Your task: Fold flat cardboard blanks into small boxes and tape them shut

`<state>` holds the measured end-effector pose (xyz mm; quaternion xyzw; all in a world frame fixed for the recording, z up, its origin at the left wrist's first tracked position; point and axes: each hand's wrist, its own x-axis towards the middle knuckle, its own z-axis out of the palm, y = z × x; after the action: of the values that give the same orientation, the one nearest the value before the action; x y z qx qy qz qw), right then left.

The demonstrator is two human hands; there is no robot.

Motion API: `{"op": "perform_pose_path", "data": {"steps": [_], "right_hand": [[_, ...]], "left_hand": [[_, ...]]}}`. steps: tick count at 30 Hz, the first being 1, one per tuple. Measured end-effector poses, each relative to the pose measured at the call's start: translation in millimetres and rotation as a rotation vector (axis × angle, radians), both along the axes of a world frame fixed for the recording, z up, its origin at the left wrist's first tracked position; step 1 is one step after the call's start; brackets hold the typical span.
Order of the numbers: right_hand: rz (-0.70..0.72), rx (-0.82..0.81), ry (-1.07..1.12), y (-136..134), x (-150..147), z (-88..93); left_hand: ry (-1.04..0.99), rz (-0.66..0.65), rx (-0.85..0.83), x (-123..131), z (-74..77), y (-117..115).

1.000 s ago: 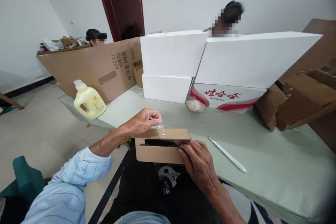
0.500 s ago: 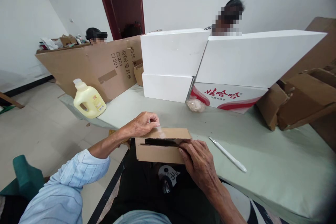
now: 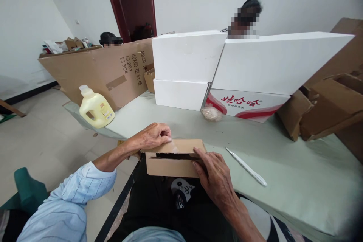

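A small brown cardboard box (image 3: 172, 167) rests at my lap by the table's near edge, its top flap partly raised over a dark gap. My left hand (image 3: 155, 135) is closed at the flap's far left edge, thumb and forefinger pinched together. A strip of clear tape (image 3: 175, 146) lies across the flap near those fingertips; its end in the pinch is mostly hidden. My right hand (image 3: 214, 172) grips the box's right end, fingers on the flap and thumb on the near side. To the right lies a white craft knife (image 3: 246, 167) with a slim blade end.
A pale yellow jug (image 3: 96, 109) stands at the table's left edge. White boxes (image 3: 188, 58) are stacked behind, with a small clear bag (image 3: 211, 113) before them. Brown cartons (image 3: 331, 102) stand right, a large carton (image 3: 113, 72) left. Two people sit beyond.
The box flap has tipped down toward me, and the tape lies flatter on it. My left hand has shifted slightly down and left; my right fingers have moved onto the flap.
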<state>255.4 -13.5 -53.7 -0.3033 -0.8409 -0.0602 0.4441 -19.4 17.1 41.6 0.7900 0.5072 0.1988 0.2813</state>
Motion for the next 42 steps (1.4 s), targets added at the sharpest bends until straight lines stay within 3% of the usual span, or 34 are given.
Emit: {"op": "perform_pose_path", "data": {"steps": [7,12,19,29,37,42], "right_hand": [[-0.005,0.006,0.004,1.0,-2.0,-0.5],[-0.011,0.015,0.017,0.4,-2.2,-1.4],[-0.017,0.023,0.02,0.6,-3.5,-0.5],[-0.038,0.005,0.012,-1.2,-5.2,0.1],[-0.038,0.021,0.01,-3.2,-6.3,-0.3],[-0.036,0.037,0.013,-5.8,-6.0,-1.6]], "left_hand": [[-0.033,-0.075,0.295,-0.6,-4.1,-0.7],[0.043,-0.231,0.268,-5.8,-1.0,-3.3],[0.072,-0.198,0.415,-2.3,7.5,-22.7],[0.122,-0.2,0.335,11.3,1.4,-39.9],[-0.192,-0.082,0.109,16.8,3.6,-39.5],[-0.226,-0.012,0.124,14.6,-1.5,-33.9]]}}
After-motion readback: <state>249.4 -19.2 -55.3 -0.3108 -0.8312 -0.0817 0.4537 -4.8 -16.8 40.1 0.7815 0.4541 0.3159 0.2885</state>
